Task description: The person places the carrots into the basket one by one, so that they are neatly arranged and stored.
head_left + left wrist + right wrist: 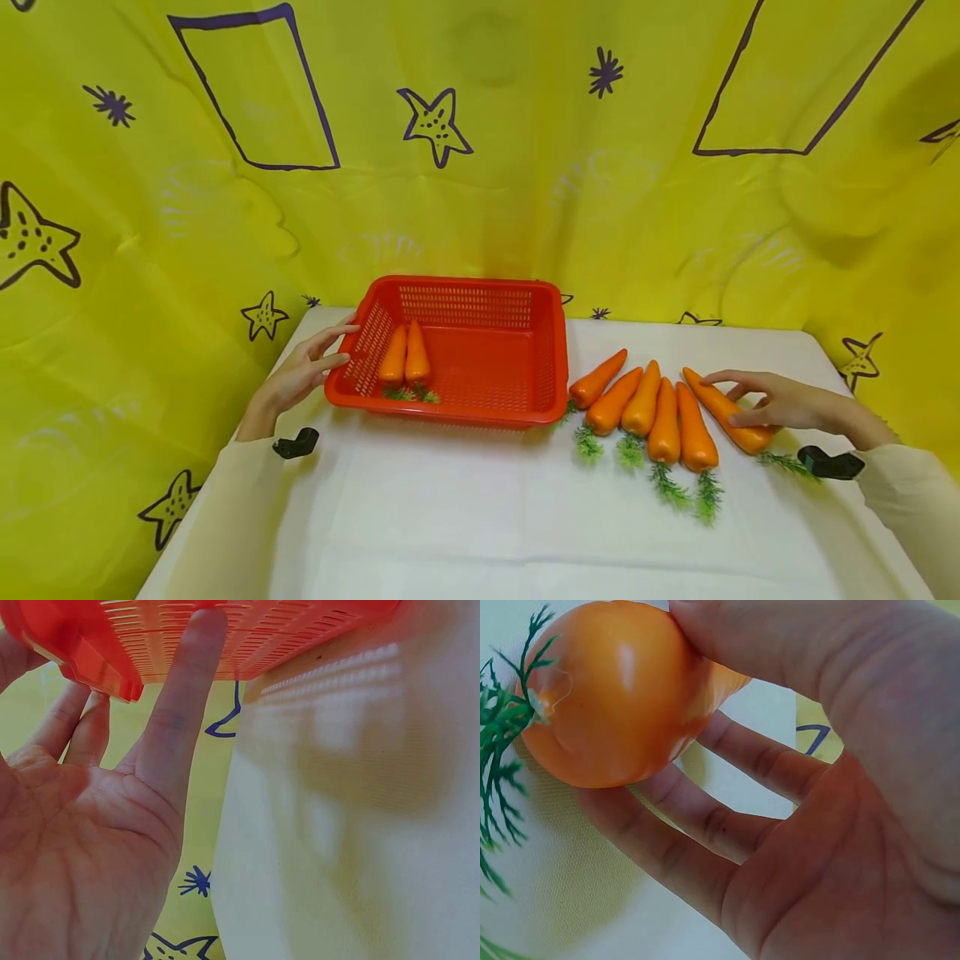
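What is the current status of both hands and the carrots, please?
Left hand open, fingers against the red basket. Right hand gripping the rightmost carrot on the table. Two carrots in basket, nothing blocking.

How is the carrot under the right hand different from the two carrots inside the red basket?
The carrot under the right hand lies on the white table; the two carrots in the basket lie on the floor of the red basket. The right hand grips the first with thumb and fingers; nothing touches the pair, since the left hand only touches the basket's side. The first lies slanted; the pair lie nearly parallel. All are orange with green tops.
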